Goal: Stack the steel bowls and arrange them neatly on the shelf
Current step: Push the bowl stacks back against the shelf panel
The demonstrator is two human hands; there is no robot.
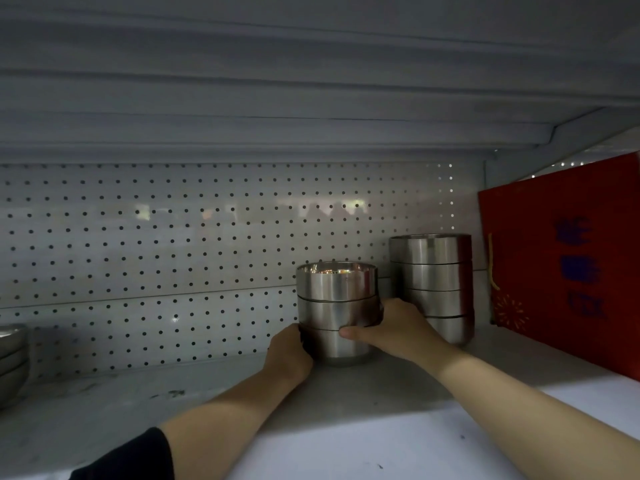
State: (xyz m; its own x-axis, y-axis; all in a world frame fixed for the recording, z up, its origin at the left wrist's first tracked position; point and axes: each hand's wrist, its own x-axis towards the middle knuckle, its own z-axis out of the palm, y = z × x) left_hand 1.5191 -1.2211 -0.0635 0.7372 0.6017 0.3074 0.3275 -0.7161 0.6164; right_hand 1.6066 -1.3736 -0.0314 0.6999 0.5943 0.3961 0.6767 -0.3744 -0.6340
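placing step, by the look of it: stack of three steel bowls (336, 311) standing on the shelf (381, 386), close to the pegboard back wall (156, 244), clasped low down from both sides; left hand (289, 355) curled round the bottom bowl's left flank, right hand (394, 330) wrapped round the right side with the thumb laid across the front at the seam between the lower two bowls; base apparently resting on the shelf, though hard to be sure in the dim light.

next move, judged from the layout: probably sliding the stack rightward to sit just beside the taller stack (432, 289), in line with it, then easing both hands off without rocking the column; needs even pressure from both sides, since nested steel slips and tips readily; alternatively lifting it onto the neighbour, with little headroom under the upper shelf (311, 98).

count: three bowls in the held stack; four in the taller stack to the right, near but apart; a further pile of bowls (12, 362) at the far left edge, roughly three, cut off by the frame; one red gift bag (561, 265) at the right end; two hands, both holding.
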